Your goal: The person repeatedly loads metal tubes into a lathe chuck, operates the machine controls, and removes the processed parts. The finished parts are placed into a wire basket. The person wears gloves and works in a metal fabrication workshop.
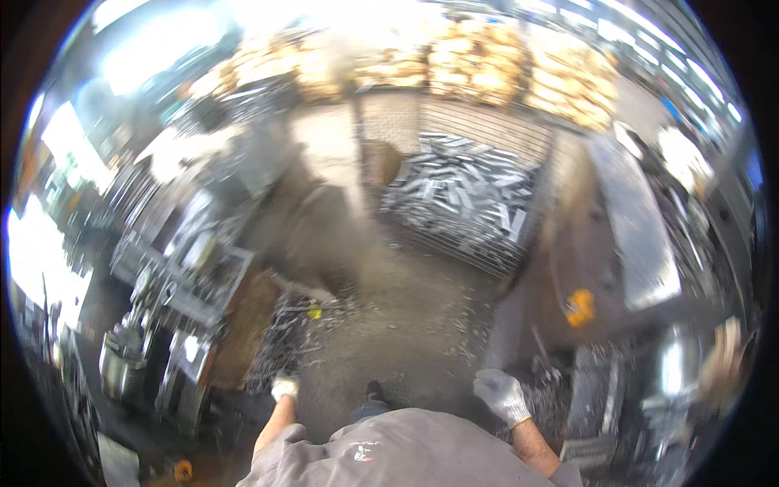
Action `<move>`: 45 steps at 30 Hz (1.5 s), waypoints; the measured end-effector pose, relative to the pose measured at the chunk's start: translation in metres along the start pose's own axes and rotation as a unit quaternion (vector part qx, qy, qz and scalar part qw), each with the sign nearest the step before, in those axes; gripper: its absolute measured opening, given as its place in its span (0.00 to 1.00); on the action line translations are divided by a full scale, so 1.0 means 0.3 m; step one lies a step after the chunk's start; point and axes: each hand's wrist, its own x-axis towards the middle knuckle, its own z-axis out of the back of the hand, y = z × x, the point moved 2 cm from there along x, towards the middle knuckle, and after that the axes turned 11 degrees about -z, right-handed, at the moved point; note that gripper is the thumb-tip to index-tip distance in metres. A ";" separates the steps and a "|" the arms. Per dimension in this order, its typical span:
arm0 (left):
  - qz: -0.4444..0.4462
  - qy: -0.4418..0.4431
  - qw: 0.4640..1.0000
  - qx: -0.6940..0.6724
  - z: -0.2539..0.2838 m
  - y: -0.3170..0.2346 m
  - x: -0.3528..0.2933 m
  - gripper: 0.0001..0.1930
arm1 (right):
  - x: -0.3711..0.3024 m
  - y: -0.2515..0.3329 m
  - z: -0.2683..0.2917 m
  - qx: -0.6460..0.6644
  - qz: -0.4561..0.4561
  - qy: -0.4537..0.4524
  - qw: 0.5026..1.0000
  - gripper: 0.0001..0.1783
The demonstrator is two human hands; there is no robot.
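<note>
Both of my hands wear pale work gloves and hang apart at either side of my body. My left hand [285,386] is beside a pile of dark metal scraps [280,341] at the foot of a machine; its fingers are too small and blurred to make out. My right hand [501,396] looks loosely open with nothing visible in it, left of a metal stand [592,394]. Ahead, a wire-mesh cage bin [462,247] holds many short grey metal pieces [454,183].
A machine with metal fixtures [182,268] stands at the left. At the right, a dark bench [540,304] carries a yellow-orange object [580,308]. Stacks of yellowish goods [475,61] line the back. Bits of scrap litter the floor [389,300]. Much is blurred.
</note>
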 end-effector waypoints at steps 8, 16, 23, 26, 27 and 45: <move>0.134 0.292 0.940 0.119 -0.201 1.022 -0.366 0.20 | 0.240 0.633 -0.657 -0.200 0.179 0.187 0.945 0.23; 0.260 0.196 0.924 -0.201 -0.256 0.778 -0.437 0.31 | 0.321 0.994 -1.033 -0.320 0.280 0.303 0.853 0.22; 0.289 0.000 0.920 -0.264 -0.005 0.676 -0.340 0.28 | 0.388 1.277 -1.309 -0.349 0.340 0.416 0.768 0.23; 0.385 -0.098 0.839 -0.371 0.045 0.669 -0.365 0.26 | 0.388 1.479 -1.381 -0.311 0.383 0.463 0.737 0.24; 0.418 -0.145 0.800 -0.406 0.036 0.690 -0.407 0.25 | 0.385 1.572 -1.395 -0.288 0.391 0.486 0.727 0.23; 0.414 -0.375 0.761 -0.331 0.342 0.511 -0.278 0.17 | 0.458 2.497 -2.708 -0.190 0.675 0.487 0.521 0.27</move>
